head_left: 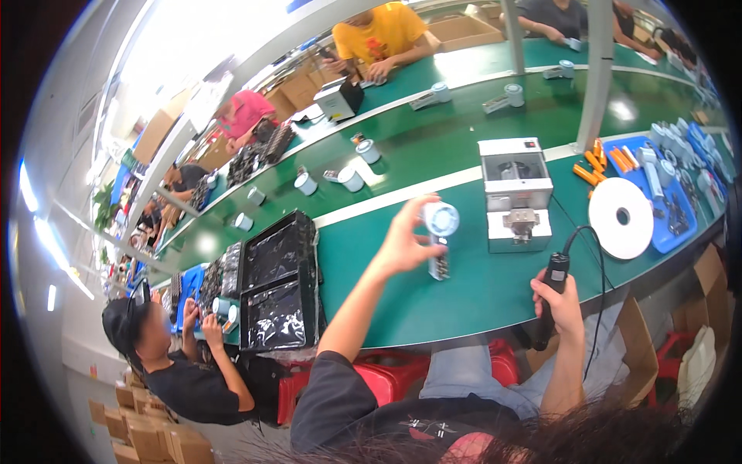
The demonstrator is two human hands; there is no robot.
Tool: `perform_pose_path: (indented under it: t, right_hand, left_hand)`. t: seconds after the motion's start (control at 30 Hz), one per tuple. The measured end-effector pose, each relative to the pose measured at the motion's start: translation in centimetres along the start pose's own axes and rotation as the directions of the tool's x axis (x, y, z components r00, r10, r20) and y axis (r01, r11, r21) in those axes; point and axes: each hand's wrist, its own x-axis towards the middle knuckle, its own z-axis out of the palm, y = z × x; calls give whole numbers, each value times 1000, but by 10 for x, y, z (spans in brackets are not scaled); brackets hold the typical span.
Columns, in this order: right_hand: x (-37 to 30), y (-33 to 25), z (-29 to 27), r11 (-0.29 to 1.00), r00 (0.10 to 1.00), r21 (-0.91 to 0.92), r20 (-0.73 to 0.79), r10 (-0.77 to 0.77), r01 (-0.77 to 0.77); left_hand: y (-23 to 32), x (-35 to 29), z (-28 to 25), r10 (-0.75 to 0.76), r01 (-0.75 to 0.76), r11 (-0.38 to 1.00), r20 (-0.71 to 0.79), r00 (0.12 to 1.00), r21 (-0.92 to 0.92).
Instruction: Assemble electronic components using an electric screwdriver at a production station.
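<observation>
A blue plastic tray [699,203] at the right of the green bench [464,294] is holding orange cylinders [599,164] and small pale parts too blurred to identify. The left hand [403,241] is reaching up over the bench, fingers closing around a small handheld fan with a pale round head [440,236]. The right hand [558,298] is gripping a black corded electric screwdriver [550,298] upright at the bench's near edge, its tip hiding below.

left hand [403,241] raised, right hand [558,298] clenched
</observation>
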Motion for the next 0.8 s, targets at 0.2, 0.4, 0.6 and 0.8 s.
perform_pose_path:
  t: [0.2, 0.4, 0.6, 0.8]
  right_hand:
    - [-1, -7, 3, 1000, 1000, 3, 18, 9, -9]
    - [-2, -7, 1, 1000, 1000, 23, 23, 21, -21]
    - [-3, -10, 4, 999, 999, 35, 16, 30, -30]
    - [-2, -8, 4, 999, 1000, 41, 13, 23, -24]
  left_hand:
    - [-45, 41, -74, -35, 32, 980, 11, 999, 196]
    - [-65, 63, -100, -104, 77, 983, 163, 981, 164]
    - [-71, 80, -103, -182, 63, 944, 352, 918, 325]
    - [-68, 81, -105, -211, 127, 955, 311, 927, 269]
